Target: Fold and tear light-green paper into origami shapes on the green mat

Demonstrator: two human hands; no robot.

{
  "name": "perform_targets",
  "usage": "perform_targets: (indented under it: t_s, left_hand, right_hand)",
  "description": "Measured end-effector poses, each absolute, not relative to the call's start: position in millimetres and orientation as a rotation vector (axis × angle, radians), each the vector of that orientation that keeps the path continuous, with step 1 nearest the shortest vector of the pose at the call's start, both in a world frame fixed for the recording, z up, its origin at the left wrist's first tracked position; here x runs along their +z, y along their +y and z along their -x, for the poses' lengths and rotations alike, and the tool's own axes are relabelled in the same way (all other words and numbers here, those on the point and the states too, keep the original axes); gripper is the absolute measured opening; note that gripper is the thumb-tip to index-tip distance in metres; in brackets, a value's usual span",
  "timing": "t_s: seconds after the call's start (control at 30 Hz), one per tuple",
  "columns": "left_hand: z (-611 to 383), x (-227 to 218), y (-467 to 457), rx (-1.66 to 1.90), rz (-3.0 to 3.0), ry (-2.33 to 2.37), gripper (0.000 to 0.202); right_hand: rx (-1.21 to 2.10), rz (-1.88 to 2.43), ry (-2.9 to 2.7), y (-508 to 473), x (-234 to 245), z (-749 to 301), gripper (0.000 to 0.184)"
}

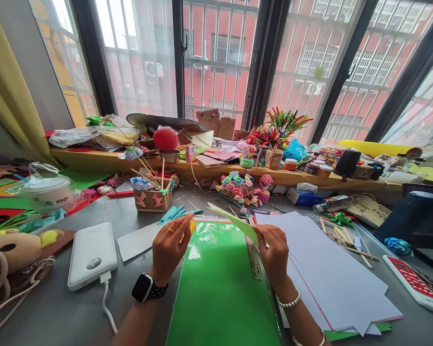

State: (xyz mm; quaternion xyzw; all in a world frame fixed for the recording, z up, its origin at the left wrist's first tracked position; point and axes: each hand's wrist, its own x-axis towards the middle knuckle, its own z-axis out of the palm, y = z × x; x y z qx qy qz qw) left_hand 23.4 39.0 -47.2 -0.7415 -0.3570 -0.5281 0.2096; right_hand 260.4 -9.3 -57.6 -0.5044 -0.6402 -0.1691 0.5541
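Note:
My right hand (274,252) pinches a folded piece of pale yellow-green paper (236,222) by its near end; the far end points up and to the left. My left hand (171,247) is closed, with thumb and fingertips pressed together. A bit of yellow-orange (192,229) shows beside those fingertips, and I cannot tell whether they grip it. Both hands are above a glossy green sheet (222,288) on the desk. A patterned ruler-like strip (254,262) lies on its right part, partly behind my right hand.
White paper sheets (332,274) are stacked at right, a white power bank (94,254) with a cable at left. Behind stand a cardboard box (153,199) of sticks and several craft flowers (238,187). A calculator (416,283) lies far right, a lidded cup (48,192) far left.

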Motion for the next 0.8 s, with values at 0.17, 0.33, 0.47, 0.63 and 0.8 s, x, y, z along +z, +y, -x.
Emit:
perform_targets:
  t_s: [0.17,0.33,0.47,0.63,0.8]
  left_hand:
    - [-32,-48,38,-1.910,2.309,-1.345,0.023]
    - [-46,-49,38,-2.389,2.855,-1.746,0.040]
    - [-52,-50,35,-2.418,3.189,-1.942,0.040]
    - [-55,-47,29,-2.286,3.151,-2.263,0.029]
    - [-55,-44,29,-2.455,3.003,-2.405,0.028]
  right_hand:
    - [0.076,1.269,-1.154,-13,-51,-260,0.020]
    - [0.713,1.203,-0.871,-11,-51,-253,0.030]
    - [0.940,1.135,-0.887,-10,-56,-244,0.028]
    - [1.046,1.106,-0.901,-10,-56,-238,0.025]
    - [1.074,1.106,-0.902,-8,-56,-243,0.025]
